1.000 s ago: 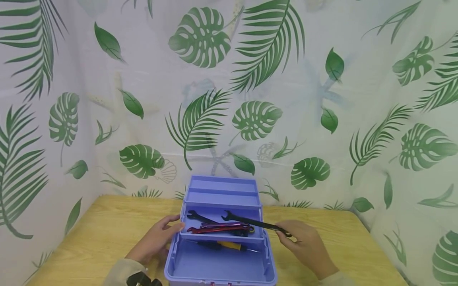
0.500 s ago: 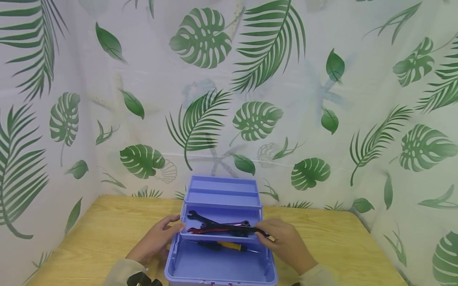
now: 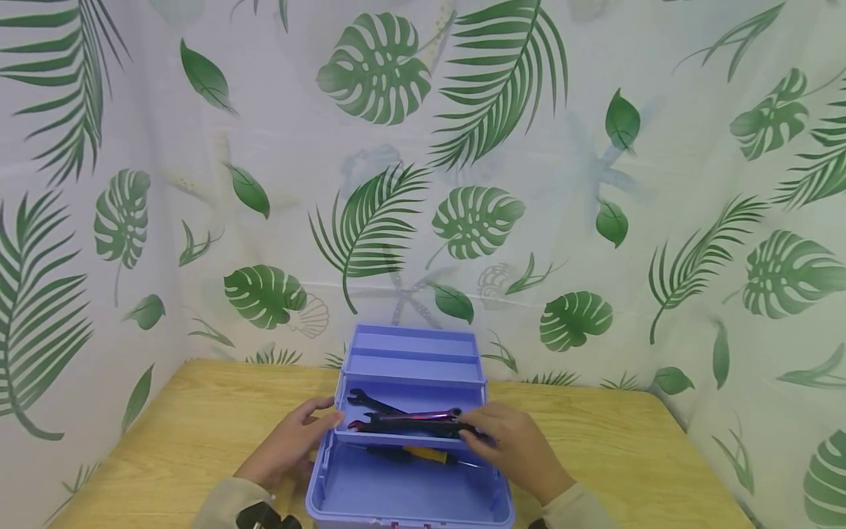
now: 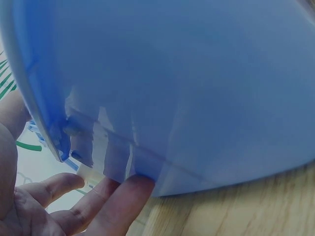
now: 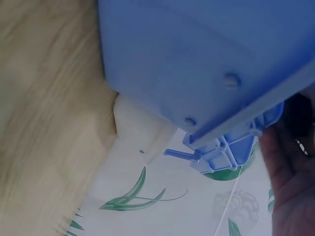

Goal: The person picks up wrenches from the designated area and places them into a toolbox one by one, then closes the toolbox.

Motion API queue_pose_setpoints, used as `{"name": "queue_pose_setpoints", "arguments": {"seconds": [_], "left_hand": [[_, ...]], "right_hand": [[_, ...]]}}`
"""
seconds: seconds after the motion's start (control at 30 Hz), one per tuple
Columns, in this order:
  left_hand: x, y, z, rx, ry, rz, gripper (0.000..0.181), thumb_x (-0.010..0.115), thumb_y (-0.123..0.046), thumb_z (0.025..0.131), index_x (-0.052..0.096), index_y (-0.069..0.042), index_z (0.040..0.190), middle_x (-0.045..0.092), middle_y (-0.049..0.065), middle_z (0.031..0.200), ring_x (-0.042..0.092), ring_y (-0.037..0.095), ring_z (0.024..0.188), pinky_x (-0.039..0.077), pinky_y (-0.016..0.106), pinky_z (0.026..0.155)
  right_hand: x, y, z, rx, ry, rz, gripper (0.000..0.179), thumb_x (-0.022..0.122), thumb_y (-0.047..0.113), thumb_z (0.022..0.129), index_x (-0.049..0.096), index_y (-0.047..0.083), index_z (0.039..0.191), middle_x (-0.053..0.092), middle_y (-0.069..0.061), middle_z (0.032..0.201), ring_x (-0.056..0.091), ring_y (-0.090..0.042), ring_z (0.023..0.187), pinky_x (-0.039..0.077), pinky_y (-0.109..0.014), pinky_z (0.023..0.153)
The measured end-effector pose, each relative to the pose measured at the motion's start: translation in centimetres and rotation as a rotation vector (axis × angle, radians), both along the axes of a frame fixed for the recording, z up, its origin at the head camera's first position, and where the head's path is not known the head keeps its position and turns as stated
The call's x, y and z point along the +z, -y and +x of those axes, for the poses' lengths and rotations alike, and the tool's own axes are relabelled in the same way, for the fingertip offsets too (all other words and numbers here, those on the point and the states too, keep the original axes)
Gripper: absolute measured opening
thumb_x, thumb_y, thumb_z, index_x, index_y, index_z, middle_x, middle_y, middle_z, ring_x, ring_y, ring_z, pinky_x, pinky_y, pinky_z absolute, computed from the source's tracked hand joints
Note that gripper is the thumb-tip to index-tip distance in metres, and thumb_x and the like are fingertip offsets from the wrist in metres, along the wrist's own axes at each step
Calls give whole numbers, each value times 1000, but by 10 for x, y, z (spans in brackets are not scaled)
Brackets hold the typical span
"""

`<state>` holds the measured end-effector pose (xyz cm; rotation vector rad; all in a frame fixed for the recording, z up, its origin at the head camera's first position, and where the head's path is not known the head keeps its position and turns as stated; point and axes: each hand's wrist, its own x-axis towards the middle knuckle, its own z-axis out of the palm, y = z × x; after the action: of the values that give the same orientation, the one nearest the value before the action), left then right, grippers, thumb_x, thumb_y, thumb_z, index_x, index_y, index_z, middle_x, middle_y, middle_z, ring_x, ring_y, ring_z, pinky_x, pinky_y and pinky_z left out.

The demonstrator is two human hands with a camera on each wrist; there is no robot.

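A blue-violet toolbox [image 3: 410,492] stands with its lid raised and its upper tray [image 3: 439,397] folded back. My right hand [image 3: 518,444] pinches the right end of a black wrench [image 3: 423,425], which lies across other wrenches in the tray. Another black wrench [image 3: 370,401] slants behind it, with a purple wrench [image 3: 429,416] alongside. Only the end of a red wrench [image 3: 355,426] shows. My left hand [image 3: 291,441] rests on the box's left side, thumb at the tray's edge; in the left wrist view its fingers [image 4: 123,201] are extended against the side wall.
A yellow-and-black screwdriver [image 3: 428,455] lies in the lower compartment, partly beneath the tray. The box stands on a wood-grain table [image 3: 615,441]. Behind rises a leaf-patterned curtain [image 3: 410,184].
My right hand has moved left with the black wrench and lowered it onto the wrenches in the tray, covering much of the red one. The left hand has stayed in place.
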<state>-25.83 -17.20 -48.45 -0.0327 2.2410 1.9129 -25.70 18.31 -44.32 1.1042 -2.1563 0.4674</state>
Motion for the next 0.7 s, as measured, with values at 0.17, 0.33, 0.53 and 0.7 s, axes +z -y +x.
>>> {"name": "queue_pose_setpoints", "arguments": {"seconds": [0.17, 0.33, 0.53, 0.7], "left_hand": [[1, 2, -5, -23, -3, 41, 67, 66, -49, 84, 46, -14, 137, 62, 17, 114, 65, 29, 94, 58, 47, 68], [0, 4, -9, -42, -3, 62, 67, 66, -49, 85, 44, -13, 138, 61, 18, 114, 65, 30, 93, 58, 48, 67], [-3, 6, -16, -41, 0, 44, 68, 65, -49, 85, 44, -13, 138, 61, 17, 114, 65, 30, 93, 58, 47, 66], [-5, 8, -23, -46, 6, 40, 68, 65, -51, 85, 44, -14, 139, 61, 16, 115, 65, 30, 94, 58, 48, 66]], "right_hand": [[3, 4, -3, -26, 41, 19, 19, 78, 17, 77, 73, 17, 94, 67, 8, 90, 62, -5, 80, 54, -21, 70], [5, 6, -7, -24, 120, 29, 19, 78, 21, 78, 71, 16, 95, 65, 8, 92, 60, -5, 83, 53, -23, 73], [8, 1, -10, -44, 166, -71, 14, 75, 17, 82, 70, 16, 95, 64, 11, 91, 60, -4, 80, 53, -23, 69], [7, -10, -11, -125, 279, -279, 5, 68, 12, 88, 70, 16, 91, 65, 11, 86, 59, -1, 75, 55, -24, 62]]}}
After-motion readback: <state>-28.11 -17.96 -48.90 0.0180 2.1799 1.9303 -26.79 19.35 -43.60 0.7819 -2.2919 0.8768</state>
